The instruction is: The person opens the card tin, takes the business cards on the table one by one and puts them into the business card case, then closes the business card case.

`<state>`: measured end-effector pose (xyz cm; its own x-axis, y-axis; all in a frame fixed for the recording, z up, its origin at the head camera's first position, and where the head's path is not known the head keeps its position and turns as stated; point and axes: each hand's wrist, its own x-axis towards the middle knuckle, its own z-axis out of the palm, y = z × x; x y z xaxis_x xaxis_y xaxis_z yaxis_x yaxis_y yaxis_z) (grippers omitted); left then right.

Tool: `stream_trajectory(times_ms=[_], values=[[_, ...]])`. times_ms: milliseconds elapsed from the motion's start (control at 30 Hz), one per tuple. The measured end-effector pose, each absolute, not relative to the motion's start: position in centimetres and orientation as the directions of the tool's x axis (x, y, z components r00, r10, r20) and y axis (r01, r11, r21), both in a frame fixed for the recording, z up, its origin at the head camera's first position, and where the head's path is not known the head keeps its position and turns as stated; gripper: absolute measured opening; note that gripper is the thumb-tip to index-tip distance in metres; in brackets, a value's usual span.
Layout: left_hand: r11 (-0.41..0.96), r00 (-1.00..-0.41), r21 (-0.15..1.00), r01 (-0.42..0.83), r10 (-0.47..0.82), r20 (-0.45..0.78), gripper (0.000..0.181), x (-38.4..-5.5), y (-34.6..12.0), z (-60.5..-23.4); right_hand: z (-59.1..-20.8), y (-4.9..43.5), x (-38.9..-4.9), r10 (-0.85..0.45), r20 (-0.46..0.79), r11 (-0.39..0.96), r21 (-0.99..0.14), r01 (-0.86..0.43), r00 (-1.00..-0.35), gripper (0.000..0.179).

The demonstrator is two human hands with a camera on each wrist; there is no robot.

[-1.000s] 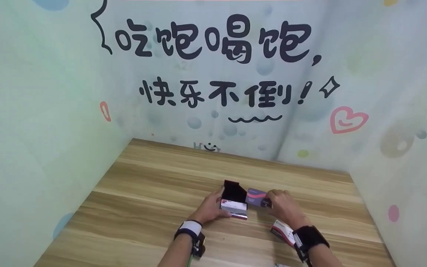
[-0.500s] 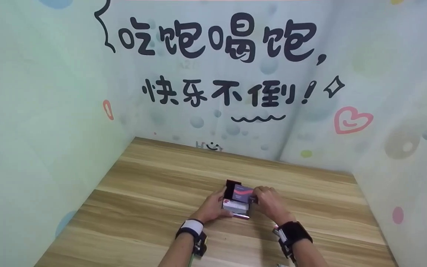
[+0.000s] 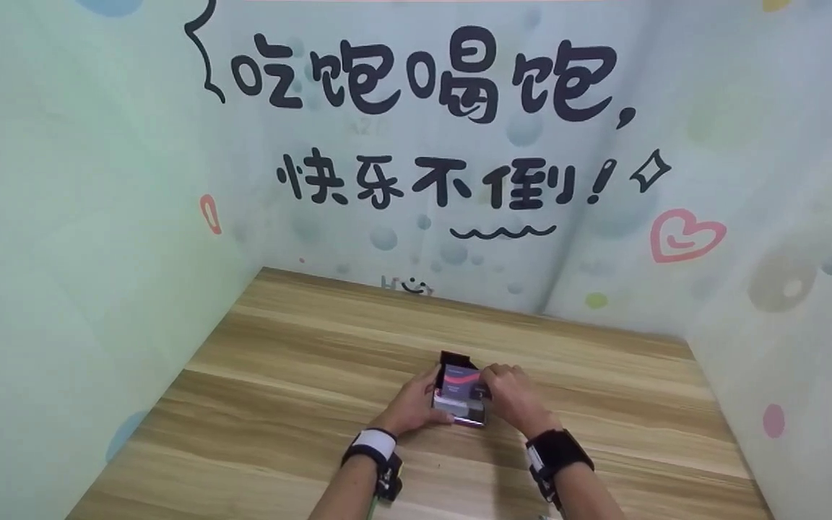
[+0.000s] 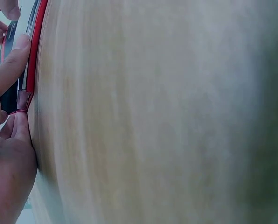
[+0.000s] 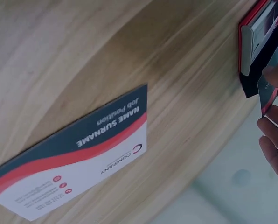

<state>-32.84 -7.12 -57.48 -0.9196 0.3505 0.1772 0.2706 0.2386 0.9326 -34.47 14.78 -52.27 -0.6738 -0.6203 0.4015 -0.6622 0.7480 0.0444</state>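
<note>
My left hand (image 3: 413,406) grips the left side of an open business card case (image 3: 469,421), black inside with a red outer edge (image 4: 35,51). Its thumb lies on the near part of the case, where light cards show. Between the thumb and fingers of my right hand (image 3: 520,399) is a dark business card (image 3: 461,378) with a pink wavy stripe. That card is over the case, covering part of its contents and of the raised black lid (image 3: 453,357). Whether it touches the cards inside cannot be told.
A white, red and dark business card (image 5: 78,154) lies on the wooden table (image 3: 300,375), near my right wrist; the head view hides it behind the right arm. Printed fabric walls (image 3: 416,245) enclose the table at the back and sides.
My right hand has carried the dark card leftward from beside the case to over it, then lower toward its near part. The left hand keeps its grip on the case.
</note>
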Motion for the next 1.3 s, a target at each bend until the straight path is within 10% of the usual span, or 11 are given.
stream_trajectory(times_ms=[333, 1300], values=[[0.305, -0.919, 0.901, 0.307, 0.339, 0.199, 0.103, -32.8, -7.2, -57.4, -52.8, 13.5, -34.2, -0.563, 0.28, 0.796, -0.069, -0.601, -0.778, 0.03], [0.333, -0.925, 0.899, 0.284, 0.341, 0.165, 0.102, -32.7, -7.0, -57.2, -55.0, 13.9, -32.4, -0.662, 0.362, 0.734, 0.136, -0.666, -0.656, 0.035]])
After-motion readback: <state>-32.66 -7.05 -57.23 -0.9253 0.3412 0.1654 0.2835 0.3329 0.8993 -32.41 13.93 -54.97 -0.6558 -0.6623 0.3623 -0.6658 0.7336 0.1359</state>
